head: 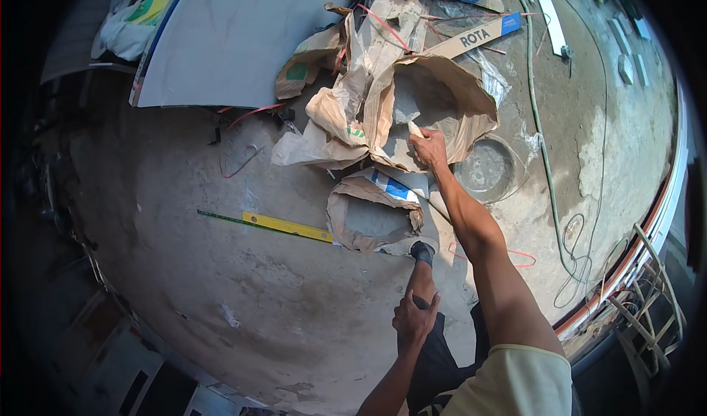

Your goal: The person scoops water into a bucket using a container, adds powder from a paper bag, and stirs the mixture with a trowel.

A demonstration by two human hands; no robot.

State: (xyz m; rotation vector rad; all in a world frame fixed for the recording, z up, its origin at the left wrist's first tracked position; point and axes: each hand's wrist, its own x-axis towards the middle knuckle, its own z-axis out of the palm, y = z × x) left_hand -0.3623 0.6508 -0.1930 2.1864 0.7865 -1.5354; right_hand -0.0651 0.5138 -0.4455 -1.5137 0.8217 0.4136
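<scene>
My right hand (429,146) grips the pale handle of a trowel (407,111); its metal blade lies in the grey powder inside a large open paper sack (469,92). Lower down, my left hand (415,319) rests on my lower leg near the knee, around a small dark object or band that I cannot make out. Between my foot and the large sack stands a smaller paper sack (345,233), its rim rolled down, with grey powder in it. A round bucket or basin (486,167) of grey material sits to the right of the large sack.
A yellow spirit level (287,227) lies left of the smaller sack. A large grey panel (248,34) fills the upper left. Cardboard strips (475,37), torn paper and red straps litter the floor above. A green hose (538,123) and thin cables run down the right side.
</scene>
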